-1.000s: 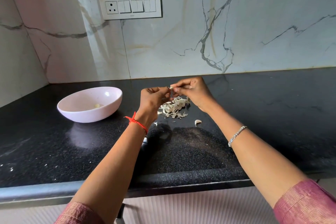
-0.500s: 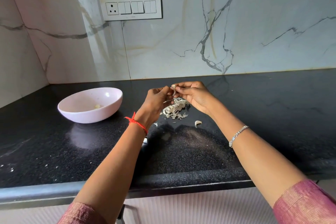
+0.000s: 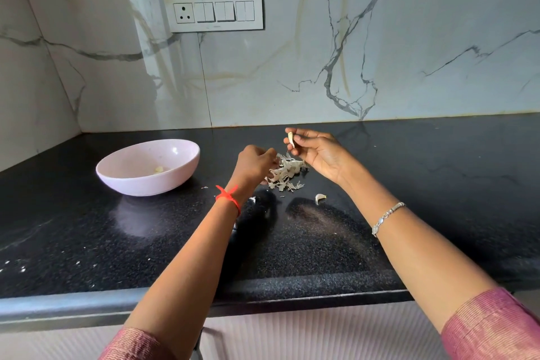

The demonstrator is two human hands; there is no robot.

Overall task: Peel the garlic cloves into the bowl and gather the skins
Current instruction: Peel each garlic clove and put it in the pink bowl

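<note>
Garlic clove (image 3: 290, 139) was pinched by the right hand (image 3: 321, 155) fingers, while the left hand (image 3: 255, 162) fingers curled over the skins (image 3: 287, 172), grip unclear, bowl (image 3: 122, 181) at nine o'clock.

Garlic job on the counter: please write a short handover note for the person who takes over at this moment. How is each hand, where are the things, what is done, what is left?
Right hand: pinches a garlic clove, raised above the counter.
Left hand: fingers curled, at the skins pile; whether it holds a skin cannot be seen.
Bowl: left of both hands, peeled garlic inside.
Done: some garlic peeled, skins mostly in one pile.
Left: held clove into the bowl, peel the loose clove near the pile, gather the stray white bits.
</note>
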